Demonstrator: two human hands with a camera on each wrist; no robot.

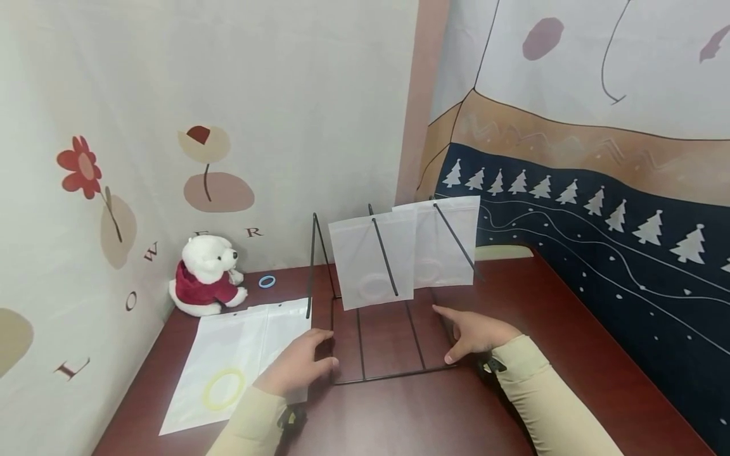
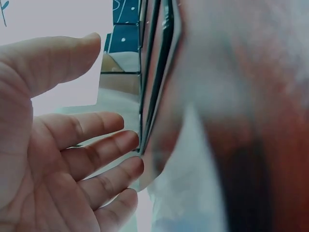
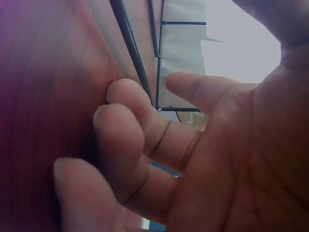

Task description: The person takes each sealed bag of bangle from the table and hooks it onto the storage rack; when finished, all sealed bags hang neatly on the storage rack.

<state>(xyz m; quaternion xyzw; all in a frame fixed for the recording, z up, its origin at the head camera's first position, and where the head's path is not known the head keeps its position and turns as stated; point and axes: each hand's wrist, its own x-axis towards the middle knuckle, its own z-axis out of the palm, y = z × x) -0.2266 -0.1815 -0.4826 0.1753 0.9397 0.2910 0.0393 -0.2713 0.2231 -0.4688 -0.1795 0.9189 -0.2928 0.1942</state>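
A black wire rack (image 1: 395, 376) stands on the table, its upper prongs carrying a clear plastic bag (image 1: 353, 253) and, to the right, another clear plastic bag (image 1: 464, 240). Each bag has a faint pinkish ring at its bottom. My left hand (image 1: 299, 364) is beside the rack's left side, thumb apart and fingers loosely bent, with nothing in it. At the rack's right side is my right hand (image 1: 479, 334), index finger extended and the other fingers bent, holding nothing. In the right wrist view its fingertips (image 3: 116, 125) are close to the tabletop; contact is hard to tell.
Left of the rack lie flat clear bags (image 1: 228, 345), the front one with a yellow ring (image 1: 224, 389). Behind them sit a white toy bear (image 1: 208, 275) in red clothing and a blue ring (image 1: 267, 281). Printed curtains (image 1: 319, 114) border the table (image 1: 410, 418).
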